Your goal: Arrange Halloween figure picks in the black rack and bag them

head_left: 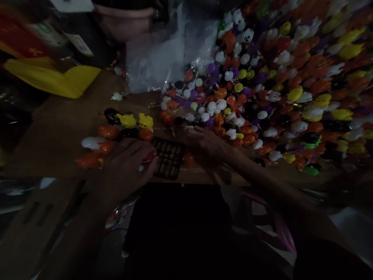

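Observation:
My left hand (pixel 129 161) is closed around a small red toy (pixel 149 156), with a bit of white showing beneath it. It rests at the left end of a black plastic grid tray (pixel 169 158). Beside and beyond that hand lie small glossy toy heads: a yellow one with ears (pixel 146 121), another yellow one (pixel 127 121), a black one (pixel 112 116), and several orange and white ones. My right hand (pixel 205 140) is at the near left edge of the toy pile, fingers drawn together. Something whitish shows at its fingertips, too dark and blurred to name.
A large heap of mixed small toys (pixel 262 114) covers the right of the wooden table (pixel 55 128). Clear plastic bags (pixel 154 62) lie at the back, near a pink bowl (pixel 125 21). A yellow sheet-like object (pixel 52 77) lies at the far left.

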A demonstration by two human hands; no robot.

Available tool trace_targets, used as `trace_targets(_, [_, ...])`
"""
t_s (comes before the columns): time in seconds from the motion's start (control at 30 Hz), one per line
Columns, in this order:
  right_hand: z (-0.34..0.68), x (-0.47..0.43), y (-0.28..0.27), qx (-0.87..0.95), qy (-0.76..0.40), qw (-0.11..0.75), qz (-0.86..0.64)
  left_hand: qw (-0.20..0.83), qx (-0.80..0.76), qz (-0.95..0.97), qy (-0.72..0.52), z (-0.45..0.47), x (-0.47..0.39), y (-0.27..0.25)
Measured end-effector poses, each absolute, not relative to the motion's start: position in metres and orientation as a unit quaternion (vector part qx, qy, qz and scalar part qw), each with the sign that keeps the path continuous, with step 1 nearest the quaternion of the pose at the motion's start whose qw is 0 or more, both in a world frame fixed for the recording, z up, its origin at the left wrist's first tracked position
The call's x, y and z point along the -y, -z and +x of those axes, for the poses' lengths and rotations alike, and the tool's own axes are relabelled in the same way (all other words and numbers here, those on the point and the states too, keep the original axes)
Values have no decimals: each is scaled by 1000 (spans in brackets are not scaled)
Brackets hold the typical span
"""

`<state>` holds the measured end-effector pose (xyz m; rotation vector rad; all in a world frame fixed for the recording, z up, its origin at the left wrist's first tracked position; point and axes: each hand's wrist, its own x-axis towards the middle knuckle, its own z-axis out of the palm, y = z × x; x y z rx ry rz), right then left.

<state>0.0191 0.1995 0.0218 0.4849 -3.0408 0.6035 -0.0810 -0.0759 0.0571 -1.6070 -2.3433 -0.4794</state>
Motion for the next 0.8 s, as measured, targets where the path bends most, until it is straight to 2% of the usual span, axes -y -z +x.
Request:
trace_targets(0.27, [28, -170, -22, 907, -390, 146, 63, 126, 803, -547, 202, -82, 75, -56])
trace_targets(0.4, [23, -140, -10, 913, -351, 208, 4, 111, 805, -547, 200, -83, 74, -56])
trace_targets(0.5, [17, -129, -7, 945, -262, 192, -34, 117, 802, -550, 202, -84, 75, -56])
trace_targets(0.63, [10, -122, -13, 977, -168, 86, -99, 131, 791, -564, 198, -84, 75, -56])
trace_targets(0.73, [9, -120, -21, 982, -150, 23, -110, 146, 801, -548, 192, -83, 73, -56])
trace_targets(0.8, [13, -120, -26, 980, -183, 13, -79, 147, 810, -533, 193, -82, 71, -56])
